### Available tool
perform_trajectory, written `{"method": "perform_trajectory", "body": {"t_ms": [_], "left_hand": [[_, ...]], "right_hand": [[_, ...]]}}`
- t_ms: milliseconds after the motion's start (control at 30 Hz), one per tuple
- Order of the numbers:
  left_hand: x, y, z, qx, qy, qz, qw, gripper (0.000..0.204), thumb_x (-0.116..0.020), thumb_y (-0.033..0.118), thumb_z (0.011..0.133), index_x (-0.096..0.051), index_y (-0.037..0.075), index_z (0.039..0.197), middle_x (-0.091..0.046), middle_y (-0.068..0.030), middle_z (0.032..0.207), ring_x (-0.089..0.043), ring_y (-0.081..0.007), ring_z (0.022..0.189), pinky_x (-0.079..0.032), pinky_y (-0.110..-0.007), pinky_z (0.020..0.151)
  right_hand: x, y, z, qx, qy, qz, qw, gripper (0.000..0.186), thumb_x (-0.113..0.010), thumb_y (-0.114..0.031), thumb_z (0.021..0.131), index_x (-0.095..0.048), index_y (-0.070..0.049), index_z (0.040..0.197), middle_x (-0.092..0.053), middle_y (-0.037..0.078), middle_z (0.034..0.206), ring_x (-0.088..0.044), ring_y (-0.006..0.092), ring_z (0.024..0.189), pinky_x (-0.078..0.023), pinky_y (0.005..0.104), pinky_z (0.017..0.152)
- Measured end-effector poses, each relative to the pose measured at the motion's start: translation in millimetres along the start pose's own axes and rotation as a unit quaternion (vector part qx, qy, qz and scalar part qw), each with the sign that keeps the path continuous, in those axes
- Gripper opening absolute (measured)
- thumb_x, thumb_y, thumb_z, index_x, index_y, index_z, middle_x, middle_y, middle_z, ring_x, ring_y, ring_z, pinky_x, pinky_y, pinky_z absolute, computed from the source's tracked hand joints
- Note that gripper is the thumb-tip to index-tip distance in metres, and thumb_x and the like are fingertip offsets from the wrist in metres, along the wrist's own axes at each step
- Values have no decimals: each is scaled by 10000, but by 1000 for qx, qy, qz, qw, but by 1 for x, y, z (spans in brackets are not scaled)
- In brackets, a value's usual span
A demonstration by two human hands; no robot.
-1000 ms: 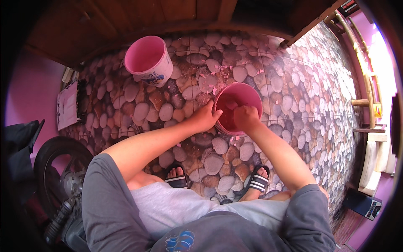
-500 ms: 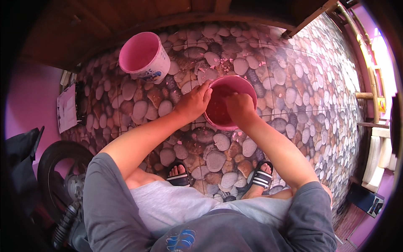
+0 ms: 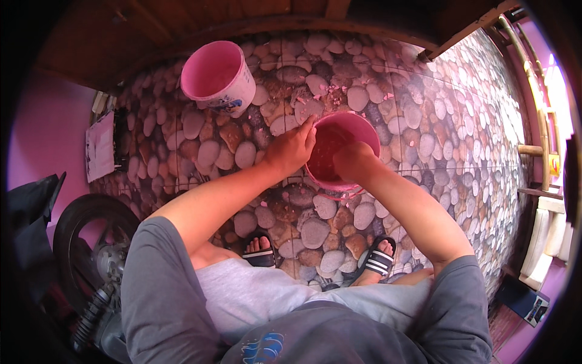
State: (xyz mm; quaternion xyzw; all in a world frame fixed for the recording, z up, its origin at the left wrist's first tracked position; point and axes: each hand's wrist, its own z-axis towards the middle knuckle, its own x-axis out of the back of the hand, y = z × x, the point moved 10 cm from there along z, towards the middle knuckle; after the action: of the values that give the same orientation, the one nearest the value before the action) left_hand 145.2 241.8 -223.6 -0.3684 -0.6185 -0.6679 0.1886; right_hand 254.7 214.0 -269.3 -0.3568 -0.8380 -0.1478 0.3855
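On a pebble-patterned tile floor [image 3: 424,142], a round pink bucket [image 3: 365,131] is standing before us, a white, blue-marked bucket [image 3: 244,92] beyond it to the left. Our left hand [image 3: 291,149] is touching the pink bucket's left rim, fingers nearly straight; whether its grip is clasping, we cannot tell. Our right hand [image 3: 355,162] is reaching inside, its grip hidden. Small pink flakes [image 3: 388,96] are lying beyond.

Looks like a home, judging by pebble-print floor tiles [image 3: 436,133], a pink wall [image 3: 45,130], bamboo frame [image 3: 541,121] and motorcycle wheel [image 3: 110,263].
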Motion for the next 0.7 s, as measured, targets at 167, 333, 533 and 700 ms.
{"method": "perform_trajectory", "body": {"t_ms": [167, 333, 533, 700], "left_hand": [[-1, 3, 0, -11, -4, -19, 1000, 440, -435, 264, 1016, -489, -13, 1354, -668, -281, 934, -660, -448, 814, -540, -501, 702], [1, 2, -1, -40, 34, -43, 998, 425, -470, 218, 1012, -479, 3, 1378, -643, -289, 802, -652, -442, 747, -506, -500, 642], [3, 3, -2, -54, 37, -37, 997, 423, -474, 218, 1015, -479, 7, 1382, -644, -289, 821, -651, -445, 772, -503, -492, 658], [-1, -1, 1, -40, 22, -36, 998, 419, -476, 205, 1014, -477, 5, 1382, -642, -296, 841, -646, -454, 787, -498, -498, 664]], "right_hand": [[16, 7, 6, -48, 98, -34, 993, 191, -570, -145, 861, -761, -128, 863, -744, 99, 954, -725, 272, 874, -574, 381, 737], [17, 5, 4, -35, 90, 22, 995, 182, -577, -137, 864, -758, -119, 869, -745, 90, 944, -727, 266, 872, -575, 381, 737], [8, -6, 0, 16, 42, -5, 999, 179, -583, -137, 860, -753, -107, 906, -743, 95, 935, -727, 265, 879, -576, 368, 742], [25, -1, -6, -39, 76, -24, 996, 200, -580, -141, 856, -749, -91, 949, -743, 94, 941, -723, 250, 894, -574, 365, 735]]}}
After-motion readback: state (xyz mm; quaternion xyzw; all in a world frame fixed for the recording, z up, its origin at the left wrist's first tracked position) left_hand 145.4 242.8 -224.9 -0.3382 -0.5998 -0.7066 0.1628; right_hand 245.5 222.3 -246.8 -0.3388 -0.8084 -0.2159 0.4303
